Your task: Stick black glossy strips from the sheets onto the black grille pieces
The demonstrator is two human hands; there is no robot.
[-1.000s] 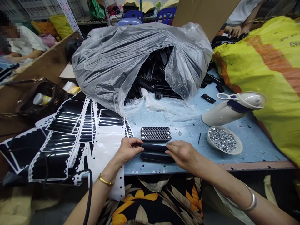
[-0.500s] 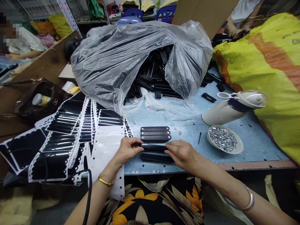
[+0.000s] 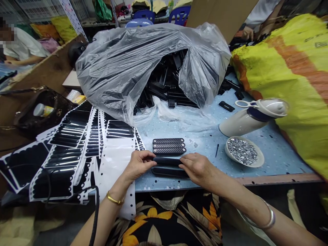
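Observation:
Both hands pinch a long, round-ended black strip (image 3: 167,161) at its two ends, low over the table. My left hand (image 3: 140,165) closes on its left end, thumb and forefinger together. At the right end, my right hand (image 3: 196,167) grips with fingertips pressed together, hiding that tip. Just below lies a second long black piece (image 3: 169,172), its right end partly behind my right hand. Right above the held strip sit several black bars with a mesh pattern and silvery studs (image 3: 169,146), side by side. Whether the strip rests on another part underneath, I cannot tell.
Left are sheets of black stickers (image 3: 67,153). A torn clear plastic bag (image 3: 110,71) of black parts stands behind. At right are a bowl (image 3: 259,160) of small metal pieces, a white bottle (image 3: 235,123) and a yellow sack (image 3: 289,92). Other people sit farther off.
The glossy shine on the held strip has faded and it looks flatter and matte. Both hands keep nearly the same place and grip; the whole view has shifted slightly.

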